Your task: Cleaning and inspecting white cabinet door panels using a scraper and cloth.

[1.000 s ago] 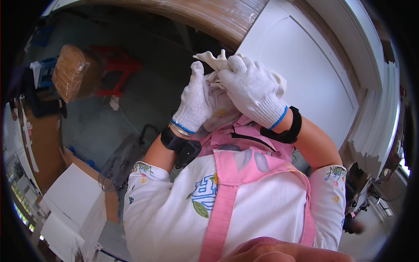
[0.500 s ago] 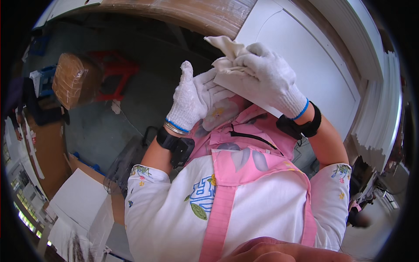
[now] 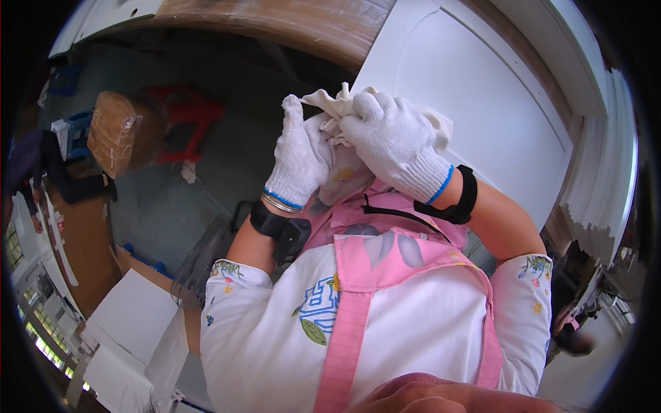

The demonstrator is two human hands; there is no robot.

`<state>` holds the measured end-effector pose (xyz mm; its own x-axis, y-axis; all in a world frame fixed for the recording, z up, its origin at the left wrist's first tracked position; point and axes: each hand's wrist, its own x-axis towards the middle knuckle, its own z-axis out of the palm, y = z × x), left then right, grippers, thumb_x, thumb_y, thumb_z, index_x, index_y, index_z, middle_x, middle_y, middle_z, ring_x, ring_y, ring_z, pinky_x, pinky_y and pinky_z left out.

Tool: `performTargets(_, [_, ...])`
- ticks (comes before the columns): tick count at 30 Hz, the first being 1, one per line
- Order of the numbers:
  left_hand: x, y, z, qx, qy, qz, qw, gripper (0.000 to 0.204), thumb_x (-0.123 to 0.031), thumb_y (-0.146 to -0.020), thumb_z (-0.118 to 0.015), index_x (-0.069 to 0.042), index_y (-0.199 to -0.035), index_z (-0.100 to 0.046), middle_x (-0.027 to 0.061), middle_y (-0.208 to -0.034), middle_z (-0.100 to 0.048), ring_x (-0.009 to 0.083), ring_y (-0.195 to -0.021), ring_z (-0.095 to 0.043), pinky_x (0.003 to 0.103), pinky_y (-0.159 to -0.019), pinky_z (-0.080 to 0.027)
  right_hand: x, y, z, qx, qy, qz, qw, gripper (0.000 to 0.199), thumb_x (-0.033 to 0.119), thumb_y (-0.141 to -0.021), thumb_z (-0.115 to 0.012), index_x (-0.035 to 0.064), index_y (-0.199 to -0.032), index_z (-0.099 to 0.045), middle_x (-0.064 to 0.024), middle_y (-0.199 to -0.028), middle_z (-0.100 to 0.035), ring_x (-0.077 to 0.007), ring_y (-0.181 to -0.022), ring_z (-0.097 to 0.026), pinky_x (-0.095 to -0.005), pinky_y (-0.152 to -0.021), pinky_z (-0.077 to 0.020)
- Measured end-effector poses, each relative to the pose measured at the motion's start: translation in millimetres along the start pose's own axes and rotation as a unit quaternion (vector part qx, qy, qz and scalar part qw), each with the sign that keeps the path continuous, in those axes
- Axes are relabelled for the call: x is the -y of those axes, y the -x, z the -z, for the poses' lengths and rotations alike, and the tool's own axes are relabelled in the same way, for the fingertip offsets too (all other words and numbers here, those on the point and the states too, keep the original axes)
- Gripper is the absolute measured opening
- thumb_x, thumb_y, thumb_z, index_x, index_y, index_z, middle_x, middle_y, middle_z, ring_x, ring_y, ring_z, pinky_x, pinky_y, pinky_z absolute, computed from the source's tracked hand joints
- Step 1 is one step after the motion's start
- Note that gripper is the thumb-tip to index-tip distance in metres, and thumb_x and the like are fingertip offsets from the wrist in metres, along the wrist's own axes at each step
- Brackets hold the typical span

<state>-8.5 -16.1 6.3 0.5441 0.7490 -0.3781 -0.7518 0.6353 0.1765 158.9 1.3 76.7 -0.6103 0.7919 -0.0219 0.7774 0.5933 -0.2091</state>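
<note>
Nearest the camera, the person's white printed shirt and pink apron [image 3: 358, 330] fill the lower middle of the view, with both forearms rising from it toward 12 o'clock. Over the last second the two gloved hands have stayed raised in front of the chest and have drawn closer together, and the crumpled white cloth [image 3: 337, 107] has been gathered more tightly between them. Judging from that, the cloth is being bunched or folded in the hands rather than set down.

The left hand [image 3: 297, 155] is partly open, its fingers upright and pressed against the cloth's side at about 11 o'clock. The right hand [image 3: 396, 141] is closed over the cloth from the 1 o'clock side, gripping it. The cloth sits between the two hands, one corner sticking up above the knuckles.

By count there are two white knit gloves with blue cuffs, one cloth, and two black wrist bands, the left [image 3: 279, 227] and the right [image 3: 458, 199].

Farther off, at 1 o'clock behind the hands, stands one white panel [image 3: 482, 89]. At 10 o'clock on the grey floor [image 3: 179, 206] lie one brown wrapped parcel [image 3: 117, 131] and one red stool [image 3: 189, 120]. White boards [image 3: 131, 323] lie at 8 o'clock.
</note>
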Motion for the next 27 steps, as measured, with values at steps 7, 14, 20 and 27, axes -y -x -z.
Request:
performTargets(7, [5,-2,-16,-0.155,-0.069,-0.097,0.981,0.094,-0.074,-0.094,-0.031,0.006,-0.143,-0.037,0.0195,-0.145,-0.047,0.0346,-0.133,-0.048,0.048,-0.110,-0.041,-8,-44,-10,-0.047,-0.059,-0.022,0.997,0.014,0.021,-0.084,-0.065,0.0122,-0.095,-0.067,-0.0144,-0.100,-0.060,-0.0350,-0.089,-0.064,-0.0437,-0.073,-0.0547])
performTargets(14, [-5,6,-13,-0.110,-0.063,-0.035,0.991,0.087,-0.062,-0.100,-0.034,0.015,-0.141,-0.035,0.0283,-0.140,-0.048,0.0400,-0.128,-0.052,0.053,-0.106,-0.046,-89,-1,24,-0.151,-0.153,-0.174,0.961,0.020,0.020,-0.089,-0.063,0.0049,-0.102,-0.067,-0.0160,-0.097,-0.062,-0.0359,-0.086,-0.063,-0.0433,-0.076,-0.0499])
performTargets(20, [-10,11,-8,-0.084,-0.345,-0.078,0.932,0.055,-0.035,-0.103,-0.052,0.009,-0.135,-0.048,0.0194,-0.120,-0.065,0.0283,-0.105,-0.068,0.041,-0.094,-0.056,-103,22,17,-0.135,-0.158,-0.203,0.957,0.021,0.019,-0.089,-0.065,0.0027,-0.101,-0.067,-0.0173,-0.099,-0.063,-0.0357,-0.091,-0.061,-0.0399,-0.081,-0.0486])
performTargets(27, [-13,8,-24,-0.154,-0.528,-0.074,0.832,0.039,-0.018,-0.098,-0.061,0.005,-0.129,-0.058,0.0135,-0.111,-0.069,0.0196,-0.096,-0.069,0.032,-0.087,-0.058,-109,22,15,-0.121,-0.152,-0.194,0.962,0.021,0.022,-0.089,-0.062,0.0048,-0.100,-0.066,-0.0170,-0.097,-0.062,-0.0366,-0.089,-0.061,-0.0429,-0.078,-0.0481])
